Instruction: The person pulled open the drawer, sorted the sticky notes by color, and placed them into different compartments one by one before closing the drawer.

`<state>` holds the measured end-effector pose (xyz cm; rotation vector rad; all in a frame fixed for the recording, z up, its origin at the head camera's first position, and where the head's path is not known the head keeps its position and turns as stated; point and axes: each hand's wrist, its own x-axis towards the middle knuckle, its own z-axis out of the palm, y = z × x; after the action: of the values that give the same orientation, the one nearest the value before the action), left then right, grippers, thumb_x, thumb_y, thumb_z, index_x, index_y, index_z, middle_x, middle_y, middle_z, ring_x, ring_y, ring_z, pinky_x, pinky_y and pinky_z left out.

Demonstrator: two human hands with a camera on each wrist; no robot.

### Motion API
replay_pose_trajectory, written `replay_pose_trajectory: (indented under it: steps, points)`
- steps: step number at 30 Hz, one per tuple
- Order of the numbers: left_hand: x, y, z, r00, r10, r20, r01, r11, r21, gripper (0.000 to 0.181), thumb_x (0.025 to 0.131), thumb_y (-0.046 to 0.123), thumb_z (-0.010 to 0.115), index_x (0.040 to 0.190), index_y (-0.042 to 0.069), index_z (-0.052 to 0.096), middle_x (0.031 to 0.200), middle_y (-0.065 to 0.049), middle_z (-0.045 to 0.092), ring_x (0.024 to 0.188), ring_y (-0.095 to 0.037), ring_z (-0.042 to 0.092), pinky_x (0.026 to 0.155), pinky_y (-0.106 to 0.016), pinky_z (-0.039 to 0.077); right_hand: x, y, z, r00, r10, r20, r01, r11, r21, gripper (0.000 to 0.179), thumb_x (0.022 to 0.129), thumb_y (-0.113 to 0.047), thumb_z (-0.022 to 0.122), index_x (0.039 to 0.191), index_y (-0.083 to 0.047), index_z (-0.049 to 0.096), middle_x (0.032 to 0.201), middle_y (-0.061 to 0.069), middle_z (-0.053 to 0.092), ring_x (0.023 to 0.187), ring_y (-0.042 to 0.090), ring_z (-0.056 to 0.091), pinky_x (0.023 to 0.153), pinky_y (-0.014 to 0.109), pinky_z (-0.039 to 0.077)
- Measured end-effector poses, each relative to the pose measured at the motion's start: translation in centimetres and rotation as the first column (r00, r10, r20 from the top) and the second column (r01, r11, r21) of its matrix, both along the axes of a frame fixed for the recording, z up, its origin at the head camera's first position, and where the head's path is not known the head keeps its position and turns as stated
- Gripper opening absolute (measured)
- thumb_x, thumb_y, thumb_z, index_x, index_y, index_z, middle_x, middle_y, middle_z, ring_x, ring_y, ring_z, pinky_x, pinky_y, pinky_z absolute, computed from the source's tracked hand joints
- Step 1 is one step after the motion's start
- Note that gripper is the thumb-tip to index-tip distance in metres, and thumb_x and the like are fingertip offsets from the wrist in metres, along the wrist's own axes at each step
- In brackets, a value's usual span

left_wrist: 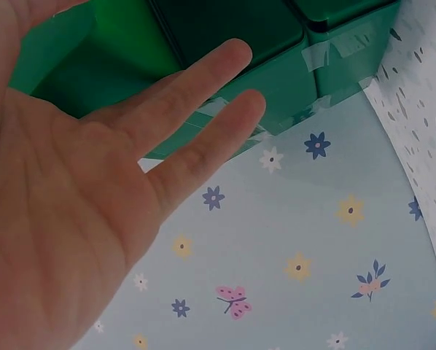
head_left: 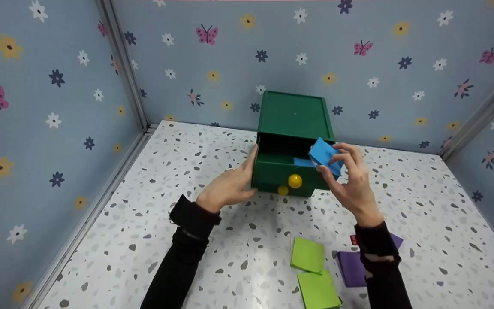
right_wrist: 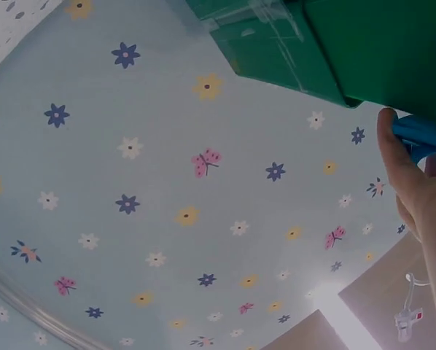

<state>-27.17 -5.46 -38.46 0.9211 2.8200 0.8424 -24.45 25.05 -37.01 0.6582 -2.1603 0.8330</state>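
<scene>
Entry to the open drawer (head_left: 270, 171) runs over its near edge, between left hand (head_left: 232, 182) and right hand (head_left: 354, 182). The former bars the left flank; the held blue pad (head_left: 323, 152) obstructs the right. A yellow knob (head_left: 295, 180) projects nearward; the patterned wall (head_left: 234, 47) limits far clearance.

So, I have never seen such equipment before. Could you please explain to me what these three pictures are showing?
There is no machine here: these are a person's two bare hands, in dark sleeves. The wide picture comes from a camera on the head, looking forward and down. The other two come from cameras worn on the left and right wrists.

On the speckled table stands a green box with an open drawer. The left hand rests against the drawer's left side. The right hand holds a blue square above the drawer. Nearer the person lie light green squares and purple squares, the purple partly hidden by the right sleeve.
</scene>
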Motion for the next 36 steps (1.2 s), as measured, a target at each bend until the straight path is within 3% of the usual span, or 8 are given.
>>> replay_pose_trajectory:
  steps: [5, 8, 15, 21, 25, 29, 32, 36]
  points:
    - [0.0, 0.1, 0.1, 1.0, 0.009, 0.01, -0.009, 1.0, -0.003, 0.109, 0.09, 0.01, 0.066, 0.158, 0.014, -0.02, 0.169, -0.011, 0.006, 0.061, -0.016, 0.058, 0.063, -0.028, 0.054, -0.1, -0.7, -0.2, 1.0, -0.005, -0.012, 0.005, 1.0, 0.014, 0.022, 0.085, -0.004, 0.077, 0.093, -0.002, 0.057, 0.128, 0.022, 0.054, 0.121, 0.035, 0.054, 0.106, 0.015, 0.042]
    - [0.0, 0.2, 0.1, 0.999, 0.017, 0.028, -0.017, 1.0, -0.006, 0.111, 0.09, 0.01, 0.066, 0.158, 0.017, -0.022, 0.169, -0.009, 0.001, 0.061, -0.015, 0.058, 0.062, -0.026, 0.054, -0.2, -0.9, -0.1, 1.0, -0.014, -0.005, 0.014, 1.0, 0.002, 0.023, 0.084, -0.005, 0.079, 0.092, -0.002, 0.057, 0.127, 0.023, 0.054, 0.119, 0.035, 0.055, 0.103, 0.007, 0.037]
    - [0.0, 0.3, 0.2, 0.999, 0.036, 0.031, -0.035, 0.999, -0.024, 0.113, 0.09, 0.009, 0.067, 0.157, 0.018, -0.024, 0.169, -0.008, -0.004, 0.059, -0.014, 0.057, 0.059, -0.026, 0.053, -0.9, -1.8, 0.1, 1.0, -0.023, -0.01, 0.023, 1.0, 0.017, 0.024, 0.085, -0.012, 0.079, 0.091, -0.005, 0.058, 0.122, 0.02, 0.057, 0.117, 0.034, 0.057, 0.101, 0.014, 0.043]
    - [0.1, 0.5, 0.0, 0.999, 0.032, 0.037, -0.031, 0.999, -0.028, 0.116, 0.089, 0.009, 0.067, 0.155, 0.02, -0.027, 0.168, -0.008, -0.002, 0.057, -0.013, 0.055, 0.057, -0.026, 0.053, -1.5, -2.7, 0.2, 0.999, -0.017, 0.042, 0.016, 1.0, 0.024, 0.021, 0.091, -0.021, 0.074, 0.091, -0.005, 0.06, 0.113, 0.016, 0.061, 0.109, 0.03, 0.06, 0.097, 0.035, 0.052]
    - [0.1, 0.3, 0.1, 1.0, 0.017, 0.023, -0.017, 1.0, -0.026, 0.114, 0.089, 0.009, 0.068, 0.157, 0.018, -0.025, 0.169, -0.009, -0.002, 0.056, -0.013, 0.054, 0.057, -0.025, 0.052, -1.7, -3.1, 0.2, 0.995, -0.073, 0.069, 0.063, 0.988, 0.14, 0.024, 0.096, -0.026, 0.067, 0.086, -0.004, 0.072, 0.109, 0.016, 0.067, 0.106, 0.033, 0.062, 0.097, 0.046, 0.052]
    - [0.2, 0.2, 0.1, 1.0, 0.021, 0.008, -0.02, 0.999, -0.047, 0.113, 0.09, 0.011, 0.068, 0.157, 0.015, -0.024, 0.168, -0.013, 0.013, 0.053, -0.013, 0.052, 0.055, -0.026, 0.05, -1.3, -2.9, 0.4, 0.995, -0.079, 0.066, 0.059, 0.963, 0.263, 0.032, 0.098, -0.026, 0.064, 0.077, -0.005, 0.077, 0.109, 0.016, 0.071, 0.109, 0.035, 0.061, 0.102, 0.049, 0.047]
    - [0.2, 0.3, 0.1, 1.0, 0.021, 0.009, -0.021, 0.999, -0.05, 0.113, 0.091, 0.011, 0.068, 0.157, 0.014, -0.024, 0.166, -0.015, 0.018, 0.052, -0.013, 0.052, 0.054, -0.027, 0.05, -1.2, -2.6, 0.5, 0.994, -0.064, 0.088, 0.038, 0.963, 0.268, 0.032, 0.098, -0.025, 0.064, 0.077, -0.004, 0.076, 0.112, 0.016, 0.07, 0.11, 0.035, 0.06, 0.104, 0.049, 0.045]
    - [0.1, 0.3, 0.1, 0.999, 0.021, 0.028, -0.019, 0.999, -0.049, 0.113, 0.09, 0.011, 0.068, 0.157, 0.015, -0.024, 0.167, -0.013, 0.012, 0.053, -0.013, 0.053, 0.055, -0.026, 0.051, -0.8, -2.0, 0.8, 0.993, -0.055, 0.103, 0.028, 0.968, 0.248, 0.029, 0.097, -0.026, 0.066, 0.084, -0.003, 0.077, 0.116, 0.015, 0.068, 0.113, 0.035, 0.059, 0.105, 0.048, 0.045]
